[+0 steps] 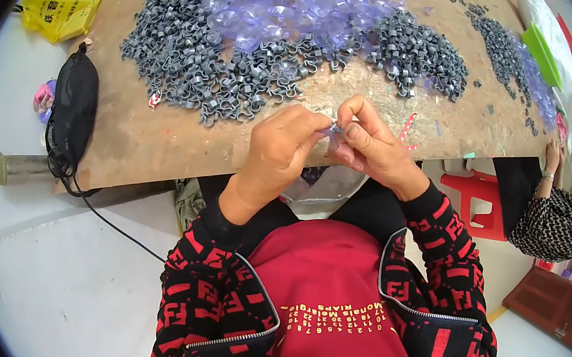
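Just above the table's front edge, my two hands meet with their fingertips pinched together. My left hand [281, 143] is closed on a clear purple suction cup [331, 138]. A small grey bit at its tip, which looks like a grey plastic clip [339, 129], is pinched by the thumb and forefinger of my right hand [378, 147]. The fingers partly hide how the two pieces sit together. Beyond my hands lies a big heap of grey clips [203, 70], with a pile of purple suction cups [277, 8] behind and between the clips.
Below my hands, a whitish container [327, 187] rests at my lap. On the wooden table [142, 137] lie a black pouch [74, 105] and a yellow bag [62, 8] at the left edge. Another person [556, 223] sits at the right near a red stool [477, 200] and a green tray [541, 56].
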A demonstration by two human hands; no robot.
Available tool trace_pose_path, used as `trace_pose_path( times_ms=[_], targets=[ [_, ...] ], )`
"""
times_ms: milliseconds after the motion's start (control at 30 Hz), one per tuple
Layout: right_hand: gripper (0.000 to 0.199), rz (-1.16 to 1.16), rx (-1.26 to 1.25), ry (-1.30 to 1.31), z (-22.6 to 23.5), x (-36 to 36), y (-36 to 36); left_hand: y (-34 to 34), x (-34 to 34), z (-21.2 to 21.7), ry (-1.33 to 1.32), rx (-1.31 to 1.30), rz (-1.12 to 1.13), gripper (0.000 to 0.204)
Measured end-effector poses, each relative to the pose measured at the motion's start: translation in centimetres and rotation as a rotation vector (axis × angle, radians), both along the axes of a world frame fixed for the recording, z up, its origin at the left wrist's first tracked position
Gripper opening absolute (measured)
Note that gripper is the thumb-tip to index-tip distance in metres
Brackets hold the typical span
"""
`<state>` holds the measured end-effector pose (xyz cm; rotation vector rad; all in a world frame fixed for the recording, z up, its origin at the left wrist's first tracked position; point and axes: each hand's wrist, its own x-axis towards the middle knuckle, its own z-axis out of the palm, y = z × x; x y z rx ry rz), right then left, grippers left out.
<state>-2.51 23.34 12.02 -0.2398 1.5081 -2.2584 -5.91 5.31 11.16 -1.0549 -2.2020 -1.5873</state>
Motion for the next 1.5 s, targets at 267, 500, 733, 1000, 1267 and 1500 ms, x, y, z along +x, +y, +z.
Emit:
trace_pose_path(
  times_ms=[267, 500, 733, 1000, 1267, 1500],
  targets=[
    [0.018, 0.074, 0.357, 0.284, 2.8, -0.9, 2.7, 0.3, 0.3, 1.4, -0.07, -0.023, -0.08, 0.015],
    [0.02, 0.18, 0.912, 0.986, 6.0, -1.2, 2.9, -0.1, -0.2, 2.0, -0.627, 0.022, -0.359, 0.01],
    [0.02, 0.108, 0.527, 0.468, 3.7, 0.5, 3.2, 0.6, 0.5, 2.5, -0.648, 0.052, -0.386, 0.008],
    [0.025, 0.042, -0.086, -0.047, 1.1, 0.9, 2.3, 0.8, 0.2, 2.1, 0.019, -0.064, -0.218, 0.01],
    [0.019, 0.252, 1.035, 1.184, 5.5, -0.5, 2.8, -0.4, -1.3, 2.9, -0.835, -0.137, -0.538, 0.01],
    [0.022, 0.083, 0.681, 0.667, 1.5, 2.0, 2.8, -0.1, -0.5, 1.9, -1.026, 0.028, -0.685, 0.008]
  ],
)
